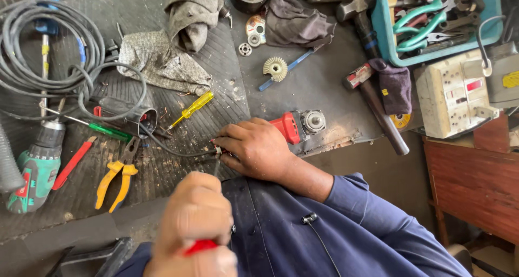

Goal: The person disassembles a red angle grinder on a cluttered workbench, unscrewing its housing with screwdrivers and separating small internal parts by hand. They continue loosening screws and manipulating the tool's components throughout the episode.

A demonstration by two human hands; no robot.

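The person's right hand [259,150] lies clamped over the rear of a red and grey angle grinder body [299,126], pinning it to the dark ribbed rubber mat [178,163] at the bench's near edge. The left hand [195,223] is fisted tight around a red-handled screwdriver [201,246], its shaft reaching up to where a black power cable [162,145] enters the tool, just under the right fingers. The risk here looks like a slip: if the tip jumps its seat, it could jab those fingers or nick the cable's insulation. The blur of the near hand hides the tip's exact seating. Yellow-handled pliers [116,179] lie well apart on the mat to the left.
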